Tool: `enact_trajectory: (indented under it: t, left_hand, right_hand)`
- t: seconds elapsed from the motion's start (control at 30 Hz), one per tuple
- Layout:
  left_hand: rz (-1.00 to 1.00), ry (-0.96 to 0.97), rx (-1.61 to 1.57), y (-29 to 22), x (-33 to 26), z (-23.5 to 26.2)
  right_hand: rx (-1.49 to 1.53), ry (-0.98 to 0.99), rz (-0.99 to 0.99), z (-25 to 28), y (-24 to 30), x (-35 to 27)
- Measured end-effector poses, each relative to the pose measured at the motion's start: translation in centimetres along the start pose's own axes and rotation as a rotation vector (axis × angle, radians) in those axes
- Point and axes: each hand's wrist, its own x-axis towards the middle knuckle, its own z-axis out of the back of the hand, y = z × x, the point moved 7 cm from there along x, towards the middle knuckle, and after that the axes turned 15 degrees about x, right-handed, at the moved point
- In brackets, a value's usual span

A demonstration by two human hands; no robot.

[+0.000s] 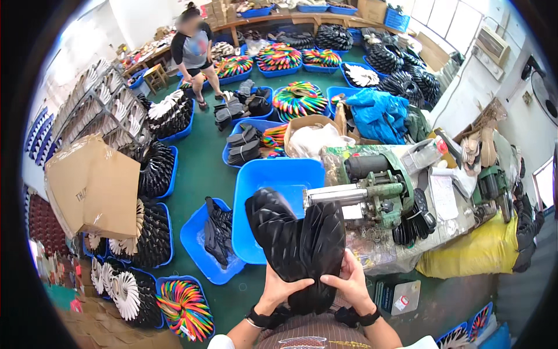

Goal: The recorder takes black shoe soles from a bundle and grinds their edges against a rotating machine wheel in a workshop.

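Between my two hands is a thick bundle of black shoe soles (299, 238), nested together and fanning out into two lobes at the top. My left hand (282, 289) grips its left side, thumb pressed across the front. On the right side my right hand (350, 283) does the same, and the thumb tips nearly meet. Most of the fingers are hidden behind the bundle. It is held close to my body, in front of a large blue tub (247, 224) and partly covering it. Right of the tub stands a green machine (381, 192) with a metal roller, on a cluttered table.
A smaller blue tub (195, 235) with black pieces stands to the left. Blue bins of rainbow-coloured soles (187, 308) and black soles (154, 230) line the floor. A cardboard box (96, 186) sits at left. Another person (195, 52) stands far left. A yellow sack (474, 247) lies right.
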Motion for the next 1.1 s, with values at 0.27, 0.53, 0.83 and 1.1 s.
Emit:
enact_trajectory:
  t: [0.27, 0.53, 0.83, 1.1]
  left_hand:
    - [0.113, -0.015, -0.116, 1.9, 1.3, -2.1]
    - [0.185, -0.185, -0.191, 3.2, 2.1, -1.5]
    - [0.223, -0.316, -0.417, 8.7, 2.6, 5.8]
    - [0.325, -0.273, -0.415, 9.9, 1.8, 5.3]
  right_hand:
    - [0.246, -0.217, 0.086, 3.2, -1.3, 0.9]
    - [0.399, -0.339, 0.203, 7.1, -1.2, 1.6]
    - [-0.079, -0.477, 0.11, 16.2, -3.4, 2.2]
    - [-0.214, -0.414, 0.42, 12.5, 1.8, 6.0]
